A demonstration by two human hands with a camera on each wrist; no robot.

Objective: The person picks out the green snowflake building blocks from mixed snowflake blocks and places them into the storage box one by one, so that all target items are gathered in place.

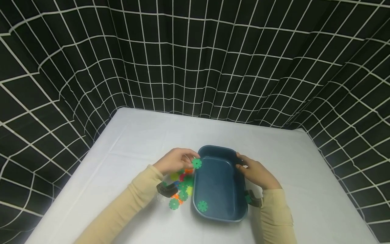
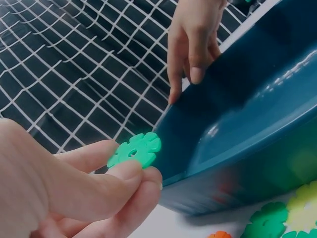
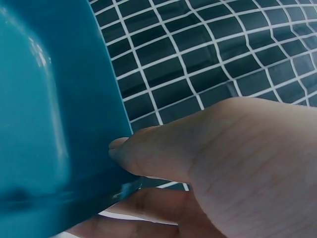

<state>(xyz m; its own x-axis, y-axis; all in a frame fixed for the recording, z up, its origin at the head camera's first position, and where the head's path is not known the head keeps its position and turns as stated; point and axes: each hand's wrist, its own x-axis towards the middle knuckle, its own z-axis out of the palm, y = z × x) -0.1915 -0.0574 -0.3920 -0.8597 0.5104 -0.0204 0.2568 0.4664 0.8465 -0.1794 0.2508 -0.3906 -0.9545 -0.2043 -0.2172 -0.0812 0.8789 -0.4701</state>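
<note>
A green notched plastic disc [image 1: 198, 165] with a small centre hole is pinched between the thumb and fingers of my left hand [image 1: 173, 160]. It is held at the left rim of a dark blue plastic tub [image 1: 217, 183], near the far end. My right hand [image 1: 258, 174] grips the tub's right wall, the thumb [image 3: 148, 151] inside the rim and the other fingers outside. Inside the tub, at its near left corner, lies another green disc [image 1: 202, 203]. A loose pile of discs [image 1: 183, 195] in green, orange, yellow, red and blue spreads left of the tub, partly hidden under my left wrist.
A white cloth covers the table [image 1: 146, 135] beneath the tub. Black curtains [image 1: 198, 61] with a white grid stand behind it and at both sides. Each wrist carries a dark strap, the left strap [image 1: 167, 190] hanging over the pile.
</note>
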